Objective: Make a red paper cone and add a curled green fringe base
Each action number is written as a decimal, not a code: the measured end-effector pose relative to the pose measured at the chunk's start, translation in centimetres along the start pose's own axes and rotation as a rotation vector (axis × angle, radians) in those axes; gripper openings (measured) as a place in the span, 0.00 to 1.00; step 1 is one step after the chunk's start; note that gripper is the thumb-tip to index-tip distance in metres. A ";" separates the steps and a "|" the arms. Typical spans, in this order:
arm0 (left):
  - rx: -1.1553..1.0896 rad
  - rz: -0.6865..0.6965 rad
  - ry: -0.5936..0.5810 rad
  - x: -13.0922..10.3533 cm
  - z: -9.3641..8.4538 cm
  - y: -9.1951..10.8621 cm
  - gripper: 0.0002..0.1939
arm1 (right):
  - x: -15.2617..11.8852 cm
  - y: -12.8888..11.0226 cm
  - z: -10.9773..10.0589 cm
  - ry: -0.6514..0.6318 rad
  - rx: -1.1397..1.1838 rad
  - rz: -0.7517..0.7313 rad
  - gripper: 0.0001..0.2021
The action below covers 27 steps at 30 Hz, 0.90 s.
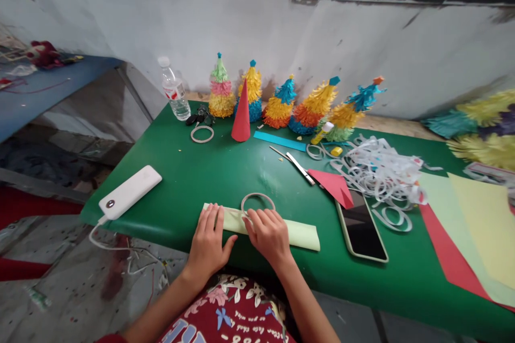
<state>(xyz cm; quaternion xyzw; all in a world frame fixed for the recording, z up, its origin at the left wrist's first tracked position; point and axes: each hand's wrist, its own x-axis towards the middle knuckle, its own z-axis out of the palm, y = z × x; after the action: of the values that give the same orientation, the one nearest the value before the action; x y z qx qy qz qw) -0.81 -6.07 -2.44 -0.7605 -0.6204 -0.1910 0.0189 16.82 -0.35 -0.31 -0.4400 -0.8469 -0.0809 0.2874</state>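
A folded strip of pale green paper (303, 235) lies along the front edge of the green table. My left hand (208, 244) rests on its left end, fingers stretched flat. My right hand (269, 236) is over the middle of the strip, its fingers curled round the near side of a thin roll of tape (257, 195). The fingers cover part of the roll. Behind them stands a red paper cone (241, 120). To the right are scissors (300, 168), partly under a folded red paper piece (333, 186).
Several fringed paper trees (285, 103) line the wall beside a water bottle (175, 91). Another tape roll (201, 134), a blue strip (279, 141) and a glue stick (322, 133) lie mid-table. White curled strips (378, 169), a phone (364, 228) and coloured sheets (483, 230) fill the right; a power bank (131, 192) lies left.
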 end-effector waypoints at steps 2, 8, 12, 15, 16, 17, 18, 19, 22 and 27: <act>0.038 -0.006 -0.007 0.1 0.0 0.4 0.38 | -0.2 0.6 -0.3 0.073 -0.049 0.035 0.12; 0.097 -0.010 -0.024 0.2 0.0 1.0 0.44 | -0.6 1.1 0.0 0.140 -0.155 0.031 0.17; 0.105 -0.027 -0.029 0.3 -0.1 1.2 0.45 | -0.7 0.9 0.2 0.117 -0.149 0.017 0.14; 0.109 -0.028 -0.028 0.4 0.0 1.3 0.45 | -0.7 0.8 0.2 0.103 -0.143 0.013 0.14; 0.112 -0.027 -0.027 0.4 0.0 1.4 0.45 | -0.7 0.8 0.2 0.095 -0.140 0.011 0.13; 0.114 -0.025 -0.027 0.4 0.0 1.4 0.45 | -0.7 0.9 0.2 0.085 -0.136 0.009 0.13; 0.117 -0.024 -0.026 0.4 0.1 1.3 0.44 | -0.8 0.9 0.3 0.073 -0.132 0.007 0.13; 0.117 -0.024 -0.026 0.4 0.1 1.3 0.44 | -0.8 0.9 0.3 0.060 -0.127 0.005 0.13; 0.109 -0.023 -0.030 0.4 -0.1 1.0 0.42 | -0.9 1.1 0.5 0.030 -0.116 0.009 0.13; 0.080 0.005 -0.020 1.0 -0.7 1.5 0.34 | -1.0 1.1 0.7 0.020 -0.102 0.022 0.15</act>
<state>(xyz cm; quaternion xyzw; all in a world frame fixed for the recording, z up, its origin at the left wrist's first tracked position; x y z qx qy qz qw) 0.54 -5.69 -1.21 -0.7623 -0.6259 -0.1587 0.0436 17.87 -0.12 -1.61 -0.4623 -0.8339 -0.1251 0.2741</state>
